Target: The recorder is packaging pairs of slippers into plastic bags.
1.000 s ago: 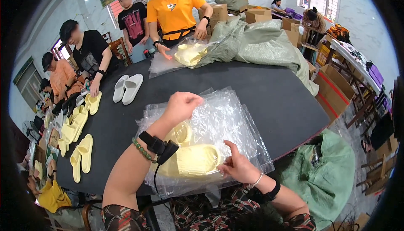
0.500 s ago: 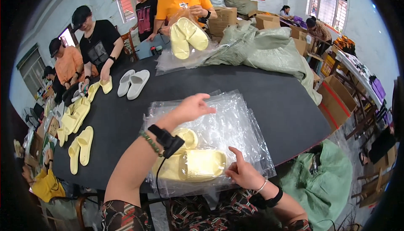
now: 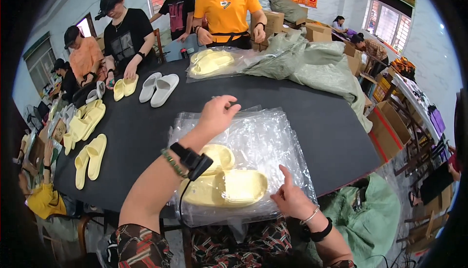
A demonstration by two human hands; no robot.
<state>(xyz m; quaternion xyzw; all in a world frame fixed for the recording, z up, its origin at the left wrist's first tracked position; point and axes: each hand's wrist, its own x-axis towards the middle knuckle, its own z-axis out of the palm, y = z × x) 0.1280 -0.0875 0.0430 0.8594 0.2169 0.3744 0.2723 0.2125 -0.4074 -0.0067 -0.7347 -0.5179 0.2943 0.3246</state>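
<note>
Dark surface [image 3: 336, 138], clear bags [image 3: 265, 138] stacked on it, two yellow slippers [image 3: 243, 189] at the bags' near side, on or inside the top one, I cannot tell; left hand [image 3: 217, 115] over their far part, right hand [image 3: 291, 198] just beside the slippers, both apart, fingers loosely parted

dark table [image 3: 334, 138] | clear bags [image 3: 273, 138], near edge | grey slippers [image 3: 165, 90] | yellow slippers [image 3: 97, 155], left | clear plastic [image 3: 241, 66], grey-green sack [image 3: 319, 63], far edge

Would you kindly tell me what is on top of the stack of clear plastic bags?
Two yellow slippers lie on the clear bags, perhaps inside the top one; I cannot tell. The left forearm and black wrist device cover part of the farther slipper.
</note>
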